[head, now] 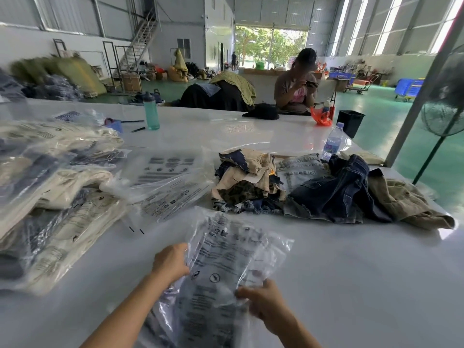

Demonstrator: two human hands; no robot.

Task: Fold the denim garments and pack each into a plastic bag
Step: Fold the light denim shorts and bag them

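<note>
Left hand (170, 259) curls round the left edge of a printed plastic bag (226, 267); right hand (261, 301) pinches the bag's lower right side, fingers bent over the film. The bag sits just before me on the white table (351, 285), its far end lifted; something dark shows through the film near my wrists, likely denim, though I cannot tell how well it is folded. I judge the step is seating or closing this bag. To do it well I would keep both grips at the sides, press the air toward the mouth, and square the garment before sealing. Unpacked garments (334, 194) lie heaped well beyond, centre right, denim mixed with tan pieces. Packed bags (57, 197) stack at left, and loose empty bags (168, 187) lie between stack and heap. Open table runs to my right and just ahead; the table's right edge falls off past the heap, near a water bottle (332, 141). A teal bottle (151, 111) stands far off, clear of my reach.
</note>
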